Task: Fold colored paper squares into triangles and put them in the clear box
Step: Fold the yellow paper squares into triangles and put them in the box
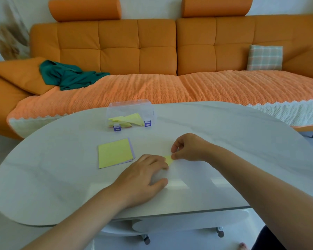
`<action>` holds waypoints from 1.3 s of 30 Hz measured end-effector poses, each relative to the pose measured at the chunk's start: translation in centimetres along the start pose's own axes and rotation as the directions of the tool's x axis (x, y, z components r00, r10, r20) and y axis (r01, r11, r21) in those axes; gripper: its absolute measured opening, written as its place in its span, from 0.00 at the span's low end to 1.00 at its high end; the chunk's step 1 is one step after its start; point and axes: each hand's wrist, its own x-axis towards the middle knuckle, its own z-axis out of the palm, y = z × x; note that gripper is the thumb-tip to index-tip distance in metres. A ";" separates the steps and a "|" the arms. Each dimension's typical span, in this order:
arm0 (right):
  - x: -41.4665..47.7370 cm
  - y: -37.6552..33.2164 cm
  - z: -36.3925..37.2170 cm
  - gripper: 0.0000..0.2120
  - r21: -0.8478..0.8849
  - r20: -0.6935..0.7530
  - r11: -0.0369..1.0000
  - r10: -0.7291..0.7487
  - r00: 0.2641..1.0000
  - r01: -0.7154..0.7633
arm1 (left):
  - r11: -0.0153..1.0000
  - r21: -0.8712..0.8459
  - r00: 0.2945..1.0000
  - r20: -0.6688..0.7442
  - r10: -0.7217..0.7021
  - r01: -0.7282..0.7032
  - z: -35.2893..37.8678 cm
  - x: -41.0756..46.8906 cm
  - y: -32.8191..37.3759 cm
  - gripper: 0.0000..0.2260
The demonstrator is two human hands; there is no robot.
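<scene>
I see only a small yellow tip of the paper [168,159] being folded, lying on the glossy white desk [224,134] between my hands. The right hand [188,148] pinches that tip between thumb and forefinger, while the left hand [145,171] lies palm-down over the rest of the sheet, fingers relaxed and pressing it flat. Just left of them sits a stack of squares [114,153], yellow on top with a lilac edge showing beneath. Farther back stands the clear box [130,107], a hard plastic case with purple latches, holding pale yellow triangles. Behind the rounded desk runs an orange tufted sofa [137,47] with a ribbed throw.
</scene>
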 end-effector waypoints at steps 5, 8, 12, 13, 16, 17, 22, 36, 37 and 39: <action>-0.1 -0.1 0.0 0.05 -0.008 0.000 1.000 0.005 1.000 -0.005 | 0.999 -0.049 0.999 0.041 -0.012 0.014 -0.3 -0.9 -0.3 0.15; -0.1 -0.2 0.0 0.05 -0.012 -0.003 1.000 0.003 1.000 -0.003 | 0.999 -0.054 0.998 0.066 -0.007 0.010 -0.4 -1.2 -0.5 0.15; -0.2 -0.2 0.1 0.04 -0.001 -0.002 1.000 -0.005 1.000 0.005 | 0.997 -0.081 0.999 0.045 -0.017 0.020 -0.6 -1.2 -0.6 0.14; -0.2 -0.2 0.1 0.04 -0.002 -0.001 1.000 -0.010 1.000 0.010 | 0.997 -0.071 1.000 0.022 -0.021 0.022 -0.5 -1.0 -0.6 0.15; -0.3 -0.2 0.3 0.03 -0.018 -0.003 0.999 -0.040 0.999 0.040 | 0.997 -0.058 0.997 -0.058 -0.054 0.050 -0.4 0.1 -0.4 0.18; -0.3 -0.2 0.4 0.03 -0.027 -0.005 0.998 -0.054 0.999 0.054 | 0.996 -0.063 0.994 -0.088 -0.062 0.056 -0.4 0.5 -0.4 0.18; -0.6 -0.1 0.7 0.07 -0.038 -0.036 0.989 -0.146 0.989 0.145 | 0.998 0.027 0.980 -0.193 -0.045 0.051 -0.5 2.5 -0.5 0.15; 0.3 0.3 0.4 0.05 0.123 -0.054 0.937 -0.323 0.945 0.327 | 0.978 -0.161 0.937 -0.301 -0.177 0.133 -2.5 4.8 -2.8 0.08; 0.5 0.2 0.4 0.06 0.171 -0.067 0.930 -0.319 0.945 0.326 | 0.958 -0.245 0.930 -0.295 -0.221 0.151 -2.6 4.8 -2.9 0.08; 0.6 -0.3 0.0 0.08 0.254 -0.059 0.915 -0.309 0.949 0.314 | 0.889 -0.423 0.924 -0.242 -0.296 0.174 -2.9 4.8 -3.0 0.08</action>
